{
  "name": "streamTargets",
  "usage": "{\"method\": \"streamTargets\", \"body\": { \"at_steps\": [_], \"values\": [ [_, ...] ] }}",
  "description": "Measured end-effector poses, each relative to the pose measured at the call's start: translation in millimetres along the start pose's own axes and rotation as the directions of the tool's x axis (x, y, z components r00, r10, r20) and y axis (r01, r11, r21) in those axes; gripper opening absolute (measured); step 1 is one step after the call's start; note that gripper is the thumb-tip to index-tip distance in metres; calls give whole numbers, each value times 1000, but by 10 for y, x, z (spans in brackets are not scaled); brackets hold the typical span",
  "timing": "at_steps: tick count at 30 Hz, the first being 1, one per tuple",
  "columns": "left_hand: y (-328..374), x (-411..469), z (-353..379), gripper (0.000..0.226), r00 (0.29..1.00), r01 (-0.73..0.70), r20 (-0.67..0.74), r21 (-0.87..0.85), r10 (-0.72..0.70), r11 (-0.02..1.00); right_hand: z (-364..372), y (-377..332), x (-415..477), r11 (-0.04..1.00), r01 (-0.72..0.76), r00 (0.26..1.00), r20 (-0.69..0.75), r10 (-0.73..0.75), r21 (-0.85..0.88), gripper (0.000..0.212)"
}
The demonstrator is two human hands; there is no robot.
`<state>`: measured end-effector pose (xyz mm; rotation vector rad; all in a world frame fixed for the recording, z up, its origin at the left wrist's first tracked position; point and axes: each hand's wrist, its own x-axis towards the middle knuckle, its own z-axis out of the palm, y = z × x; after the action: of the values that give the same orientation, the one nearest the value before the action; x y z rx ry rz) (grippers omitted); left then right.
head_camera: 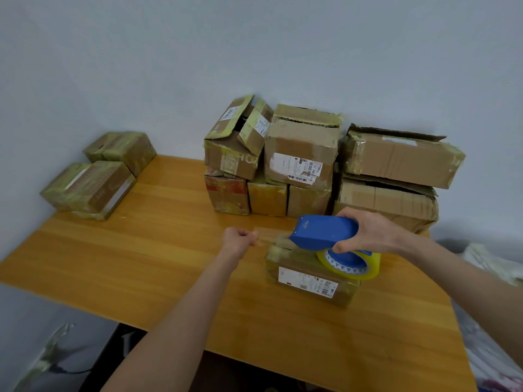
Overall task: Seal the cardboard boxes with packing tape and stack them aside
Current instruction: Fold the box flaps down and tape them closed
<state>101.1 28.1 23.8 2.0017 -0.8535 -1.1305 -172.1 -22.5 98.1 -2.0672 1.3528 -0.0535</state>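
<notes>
A small flat cardboard box (308, 275) with a white label lies on the wooden table (141, 250) in front of me. My right hand (368, 233) grips a blue tape dispenser (322, 230) holding a yellowish roll of clear tape, and the dispenser rests on the box's top. My left hand (240, 239) is closed on the free end of the clear tape strip (271, 236), which stretches from the dispenser's mouth leftward past the box's left edge.
A pile of unsealed cardboard boxes (302, 154) stands at the back of the table against the wall. Two taped boxes (87, 188) sit stacked at the far left corner. Cluttered bags lie off the table's right edge.
</notes>
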Motion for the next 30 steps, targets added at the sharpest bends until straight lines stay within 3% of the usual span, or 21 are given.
{"method": "streamTargets", "body": {
  "at_steps": [5,8,14,17,19,20,22,25,27,30],
  "values": [
    [-151,63,73,33,1000,16,-26,46,-15,999,164,4,-6,997,-10,1000,-7,9,-80,51],
    [-270,134,101,33,999,-27,-27,113,30,993,193,11,-14,992,-19,1000,-15,17,-122,50],
    [-410,81,300,25,986,-155,18,436,164,887,240,-8,-48,985,-31,999,-28,27,-172,53],
    [-415,92,299,49,987,-157,62,600,150,785,238,-21,-56,983,-36,999,-31,31,-179,53],
    [-413,47,205,57,955,-238,29,664,294,709,245,-35,-59,984,-39,999,-29,34,-174,54],
    [-404,1,178,54,905,-345,43,656,423,671,244,-46,-60,984,-39,999,-36,33,-173,54],
    [-370,-140,214,53,778,-577,205,607,593,547,237,-69,-58,984,-37,999,-40,31,-177,55],
    [-418,-318,403,68,725,-667,444,642,527,377,225,-89,-66,982,-31,999,-30,26,-187,59],
    [-490,-294,487,69,714,-661,495,710,496,244,230,-93,-82,979,-18,999,-33,11,-201,64],
    [-531,-245,523,65,720,-639,508,751,472,166,223,-81,-98,974,17,999,-30,-25,-226,73]
  ]
}}
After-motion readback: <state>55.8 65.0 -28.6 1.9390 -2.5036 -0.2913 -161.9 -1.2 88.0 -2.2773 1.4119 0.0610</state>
